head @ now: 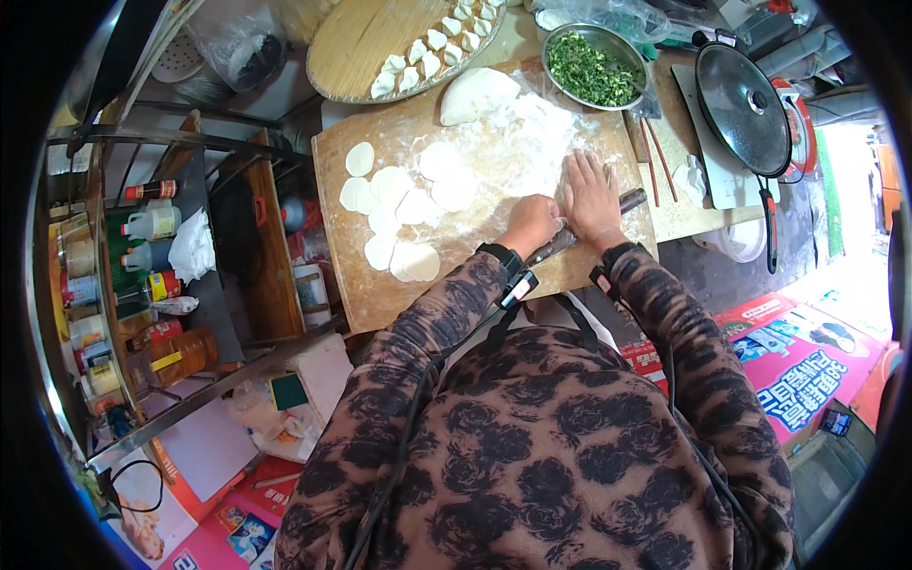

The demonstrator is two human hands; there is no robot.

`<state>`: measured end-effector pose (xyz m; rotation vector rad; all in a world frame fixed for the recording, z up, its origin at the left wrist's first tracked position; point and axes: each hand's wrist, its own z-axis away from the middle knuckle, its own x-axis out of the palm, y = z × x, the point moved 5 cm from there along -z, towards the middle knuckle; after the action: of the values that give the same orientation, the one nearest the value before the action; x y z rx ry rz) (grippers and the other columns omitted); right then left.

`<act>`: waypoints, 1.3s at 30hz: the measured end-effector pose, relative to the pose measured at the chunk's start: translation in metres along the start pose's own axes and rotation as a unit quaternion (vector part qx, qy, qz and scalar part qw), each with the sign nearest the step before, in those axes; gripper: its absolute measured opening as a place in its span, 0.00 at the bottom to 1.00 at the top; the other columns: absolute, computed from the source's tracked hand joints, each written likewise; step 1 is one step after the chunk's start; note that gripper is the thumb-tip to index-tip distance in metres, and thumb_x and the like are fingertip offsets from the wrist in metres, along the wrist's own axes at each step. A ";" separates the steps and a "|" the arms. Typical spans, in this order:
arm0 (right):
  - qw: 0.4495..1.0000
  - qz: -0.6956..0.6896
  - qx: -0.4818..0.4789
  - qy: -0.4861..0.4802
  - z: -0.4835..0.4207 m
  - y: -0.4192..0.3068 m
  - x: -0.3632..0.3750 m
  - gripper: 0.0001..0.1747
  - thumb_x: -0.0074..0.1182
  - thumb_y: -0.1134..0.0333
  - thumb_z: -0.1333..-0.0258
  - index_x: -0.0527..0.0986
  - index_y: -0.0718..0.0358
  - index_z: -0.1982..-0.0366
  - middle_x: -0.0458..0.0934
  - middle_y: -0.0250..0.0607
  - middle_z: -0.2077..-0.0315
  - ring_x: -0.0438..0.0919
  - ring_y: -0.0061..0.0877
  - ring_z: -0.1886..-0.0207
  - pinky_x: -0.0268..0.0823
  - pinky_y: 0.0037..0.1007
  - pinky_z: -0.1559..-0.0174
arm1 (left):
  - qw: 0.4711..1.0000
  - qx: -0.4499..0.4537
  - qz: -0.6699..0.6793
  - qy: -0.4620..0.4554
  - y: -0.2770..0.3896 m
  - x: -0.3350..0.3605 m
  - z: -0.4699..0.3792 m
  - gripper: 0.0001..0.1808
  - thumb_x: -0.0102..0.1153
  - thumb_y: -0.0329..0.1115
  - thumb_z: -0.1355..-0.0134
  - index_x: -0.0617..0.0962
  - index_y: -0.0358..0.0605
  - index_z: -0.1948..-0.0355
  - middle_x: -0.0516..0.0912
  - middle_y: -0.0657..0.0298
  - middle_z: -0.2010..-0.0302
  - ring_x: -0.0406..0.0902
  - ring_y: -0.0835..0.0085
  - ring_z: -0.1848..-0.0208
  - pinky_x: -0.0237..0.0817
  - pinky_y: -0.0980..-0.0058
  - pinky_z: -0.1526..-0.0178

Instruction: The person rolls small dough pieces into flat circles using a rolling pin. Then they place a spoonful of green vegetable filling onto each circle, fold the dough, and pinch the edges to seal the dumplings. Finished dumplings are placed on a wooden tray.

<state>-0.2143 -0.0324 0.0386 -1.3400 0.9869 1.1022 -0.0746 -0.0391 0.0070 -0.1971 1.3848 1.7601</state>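
My left hand [533, 225] is curled at the near side of a floured wooden board [491, 274]. Its thumb and fingers pinch a small pale edge that looks like dough, mostly hidden by the hands. My right hand [593, 196] lies flat with fingers stretched forward, its palm over a dark wooden rolling pin [633, 201]. The pin slants across the board's near right part. Several round dough wrappers [415, 261] lie on the left half, some overlapping. A large lump of dough [479, 96] sits at the board's far edge beside loose flour [538, 132].
Behind the board, a round woven tray [356, 43] carries several dumplings [429, 64]. A metal bowl of chopped greens [595, 68] stands at the far right corner. Chopsticks [662, 160] and a lidded black pan [741, 107] are to the right; a bottle-filled shelf [249, 370] is left.
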 end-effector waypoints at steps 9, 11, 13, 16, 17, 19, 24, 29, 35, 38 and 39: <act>0.999 -0.010 0.040 0.016 -0.007 0.003 0.009 0.33 0.44 0.54 0.30 0.64 0.58 0.27 0.58 0.42 0.24 0.53 0.41 0.20 0.44 0.59 0.24 | 0.998 0.007 -0.048 -0.042 0.007 0.002 -0.005 0.10 0.64 0.36 0.42 0.86 0.40 0.68 0.86 0.45 0.67 0.84 0.46 0.61 0.75 0.56 0.55; 0.998 -0.027 0.027 0.053 -0.014 0.000 0.006 0.33 0.43 0.54 0.30 0.64 0.59 0.28 0.59 0.43 0.24 0.53 0.42 0.20 0.45 0.57 0.24 | 0.996 0.057 -0.073 -0.011 0.011 -0.003 -0.010 0.10 0.62 0.36 0.41 0.86 0.38 0.67 0.86 0.44 0.66 0.83 0.45 0.60 0.75 0.55 0.55; 0.999 -0.038 0.033 0.022 -0.002 0.000 0.004 0.33 0.44 0.54 0.30 0.64 0.60 0.28 0.59 0.43 0.24 0.53 0.42 0.20 0.45 0.55 0.23 | 0.999 0.041 -0.017 -0.017 0.005 -0.003 -0.007 0.08 0.62 0.33 0.41 0.86 0.40 0.68 0.87 0.45 0.66 0.84 0.47 0.60 0.75 0.56 0.55; 0.999 0.017 0.029 -0.031 0.048 0.004 -0.006 0.33 0.46 0.55 0.31 0.65 0.58 0.28 0.59 0.43 0.24 0.54 0.43 0.21 0.44 0.62 0.26 | 0.997 0.000 0.077 -0.004 -0.006 -0.005 0.006 0.05 0.61 0.29 0.41 0.86 0.41 0.69 0.87 0.45 0.66 0.84 0.46 0.59 0.74 0.55 0.56; 0.994 0.054 0.043 -0.084 0.052 0.007 -0.002 0.33 0.46 0.56 0.31 0.65 0.57 0.28 0.59 0.43 0.24 0.54 0.43 0.21 0.44 0.64 0.26 | 0.997 0.020 0.076 0.006 -0.003 -0.006 0.008 0.05 0.62 0.29 0.41 0.86 0.41 0.68 0.87 0.45 0.65 0.84 0.46 0.59 0.74 0.55 0.55; 0.999 0.022 0.029 -0.036 0.052 0.005 -0.005 0.33 0.46 0.55 0.32 0.65 0.57 0.28 0.57 0.42 0.24 0.52 0.43 0.20 0.45 0.66 0.27 | 0.998 0.026 0.056 -0.005 0.000 -0.004 0.010 0.05 0.62 0.30 0.41 0.86 0.42 0.67 0.87 0.46 0.65 0.84 0.46 0.58 0.74 0.54 0.55; 0.998 -0.022 0.058 0.015 -0.011 -0.002 0.011 0.34 0.43 0.53 0.29 0.63 0.57 0.27 0.57 0.41 0.23 0.52 0.39 0.20 0.47 0.62 0.26 | 0.997 0.054 -0.046 -0.007 0.006 -0.008 -0.003 0.09 0.67 0.36 0.41 0.85 0.39 0.67 0.86 0.47 0.67 0.85 0.49 0.63 0.75 0.59 0.57; 0.998 0.034 0.018 -0.044 0.060 0.000 -0.008 0.33 0.46 0.56 0.31 0.65 0.56 0.28 0.58 0.42 0.24 0.53 0.40 0.20 0.44 0.67 0.28 | 0.997 0.018 0.071 -0.002 -0.015 -0.010 0.010 0.06 0.67 0.31 0.43 0.86 0.41 0.66 0.88 0.50 0.68 0.86 0.57 0.64 0.76 0.63 0.59; 0.999 -0.019 0.033 0.000 0.013 -0.005 0.004 0.33 0.44 0.53 0.29 0.64 0.56 0.27 0.56 0.41 0.23 0.53 0.40 0.20 0.45 0.64 0.26 | 0.999 0.045 -0.024 0.000 -0.005 -0.002 0.012 0.07 0.65 0.35 0.40 0.87 0.42 0.66 0.87 0.49 0.68 0.85 0.52 0.63 0.75 0.61 0.58; 0.998 -0.031 0.039 0.039 -0.007 -0.009 0.011 0.34 0.45 0.55 0.30 0.63 0.59 0.27 0.58 0.41 0.24 0.53 0.39 0.20 0.45 0.63 0.26 | 0.998 0.057 -0.007 0.016 -0.007 -0.008 0.004 0.07 0.66 0.34 0.41 0.87 0.42 0.67 0.86 0.47 0.68 0.85 0.50 0.63 0.75 0.61 0.58; 0.999 -0.017 0.042 0.005 -0.001 -0.009 0.013 0.34 0.45 0.56 0.30 0.62 0.59 0.27 0.57 0.40 0.23 0.52 0.38 0.20 0.45 0.64 0.26 | 0.998 0.056 0.023 0.018 -0.009 -0.010 0.005 0.06 0.66 0.33 0.41 0.88 0.42 0.67 0.86 0.47 0.68 0.85 0.50 0.63 0.75 0.61 0.58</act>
<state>-0.2030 -0.0321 0.0278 -1.2910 1.0027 1.0197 -0.0600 -0.0404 0.0080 -0.1383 1.5208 1.7187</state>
